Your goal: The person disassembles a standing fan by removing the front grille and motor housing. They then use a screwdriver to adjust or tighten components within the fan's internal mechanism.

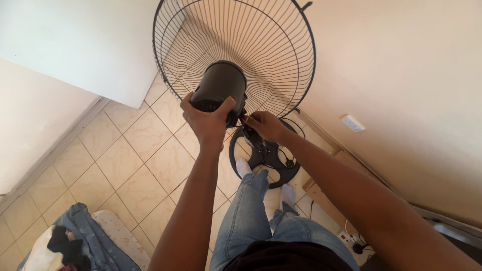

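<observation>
A black standing fan is in front of me. Its motor housing [219, 83] is gripped from behind by my left hand [206, 120]. The wire rear guard [261, 40] spreads out beyond the motor, with no blades visible. My right hand [265, 125] pinches something small at the neck just under the motor; what it holds is too small to tell. The fan's round black base [273, 160] rests on the tiled floor between my feet in white socks.
Beige wall on the right with a white socket [353, 123]. A power strip with plugs [354, 241] lies on the floor at lower right. A bundle of blue cloth and bedding [75, 241] sits lower left. A white wall corner stands at upper left.
</observation>
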